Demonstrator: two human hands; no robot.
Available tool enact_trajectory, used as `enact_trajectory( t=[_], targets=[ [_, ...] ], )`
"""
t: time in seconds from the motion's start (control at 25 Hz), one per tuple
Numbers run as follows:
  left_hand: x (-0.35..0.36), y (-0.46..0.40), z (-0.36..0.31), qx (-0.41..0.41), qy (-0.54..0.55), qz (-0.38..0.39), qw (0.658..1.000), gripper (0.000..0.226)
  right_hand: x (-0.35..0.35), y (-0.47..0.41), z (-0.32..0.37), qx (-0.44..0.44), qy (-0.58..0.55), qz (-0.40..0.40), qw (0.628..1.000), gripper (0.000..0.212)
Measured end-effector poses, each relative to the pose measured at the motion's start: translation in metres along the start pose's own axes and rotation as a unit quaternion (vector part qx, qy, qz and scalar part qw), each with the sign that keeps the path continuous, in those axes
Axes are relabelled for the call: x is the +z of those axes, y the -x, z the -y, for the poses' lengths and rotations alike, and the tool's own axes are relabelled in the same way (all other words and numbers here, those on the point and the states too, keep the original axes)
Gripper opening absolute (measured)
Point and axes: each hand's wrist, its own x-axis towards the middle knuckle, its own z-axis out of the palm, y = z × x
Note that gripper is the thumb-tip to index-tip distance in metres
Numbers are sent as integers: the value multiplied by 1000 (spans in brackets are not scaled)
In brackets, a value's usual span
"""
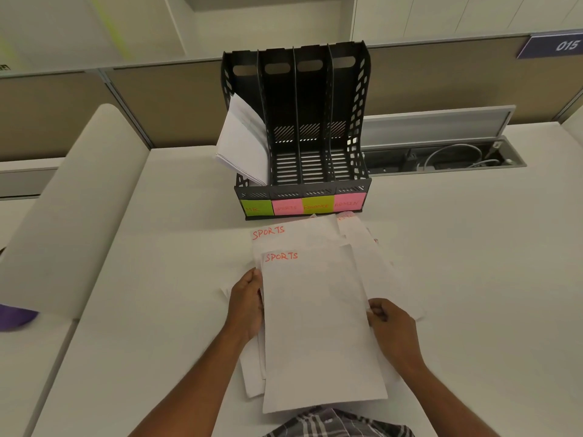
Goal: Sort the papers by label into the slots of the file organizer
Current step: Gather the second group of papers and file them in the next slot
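A black file organizer [359,127] with several slots stands on the white desk, its front tagged HR, SPORTS, FINANCE and ADMIN on sticky notes [287,208]. White sheets [243,143] lean in the leftmost slot; the other slots look bare. A white sheet marked SPORTS [318,326] lies on top of a loose paper pile. My left hand [247,304] grips its left edge and my right hand [392,326] pinches its right edge. Under it lies another SPORTS sheet [293,234], with more papers [372,263] fanned to the right.
The white desk [157,279] spreads around the pile. An open cable tray [441,159] with wires is sunk into the desk right of the organizer. Beige partition panels [157,102] stand behind. A purple object [15,316] shows at the far left.
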Motion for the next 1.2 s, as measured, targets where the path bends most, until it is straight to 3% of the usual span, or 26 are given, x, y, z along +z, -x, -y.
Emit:
enact_trajectory(
  t=[0.16, 0.28, 0.44, 0.6, 0.8, 0.96, 1.08, 1.2],
  targets=[
    [7, -1, 0, 8, -22, -7, 1000, 25, 3, 0, 5, -19, 5, 13, 1000, 35],
    [7, -1, 3, 19, -27, -21, 999, 20, 7, 3, 9, -79, 25, 4, 997, 12],
    [6, -3, 2, 32, -12, -21, 999, 21, 10, 4, 10, -64, -14, 15, 998, 41],
    [7, -6, 1, 26, 1, -31, 999, 23, 8, 3, 9, -36, 1, 51, 998, 17],
    [12, -14, -9, 37, -12, -77, 996, 19, -13, -7, 3, -56, 55, 67, 995, 20],
    [17, -19, -16, 36, -6, -68, 997, 16, -12, -11, 8, -61, 106, 83, 989, 32],
    [16, -11, -13, 7, -9, 2, 1000, 24, -2, -14, 14, -60, 136, 64, 987, 37],
    [9, 0, 0, 11, -90, 29, 995, 26, 6, -14, 17, -60, 101, 77, 990, 34]
  ],
)
